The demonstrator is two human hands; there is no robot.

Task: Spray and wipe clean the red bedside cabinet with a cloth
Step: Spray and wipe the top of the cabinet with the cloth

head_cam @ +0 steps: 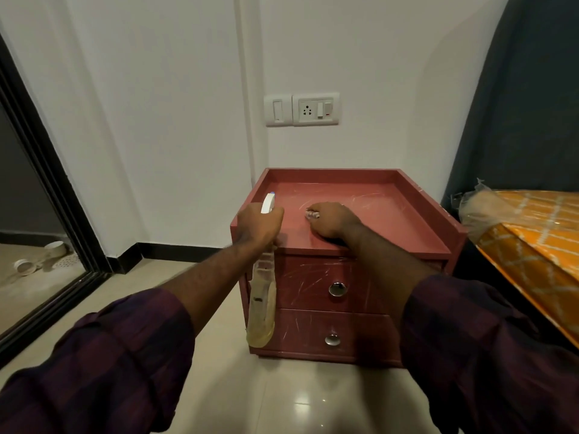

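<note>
The red bedside cabinet [391, 214] stands against the white wall, with a raised rim round its top and two scratched drawers below. My left hand [258, 225] grips a clear spray bottle [261, 308] by its neck at the cabinet's front left corner; the white nozzle points over the top. My right hand [332, 219] lies on the cabinet top and holds a small pale cloth [311, 213], mostly hidden under the fingers.
A bed with an orange patterned cover [539, 233] sits close on the right. Dark curtain [526, 104] hangs behind it. A wall socket panel [302, 109] is above the cabinet. A black-framed doorway [47, 189] opens at left. Glossy tiled floor lies in front.
</note>
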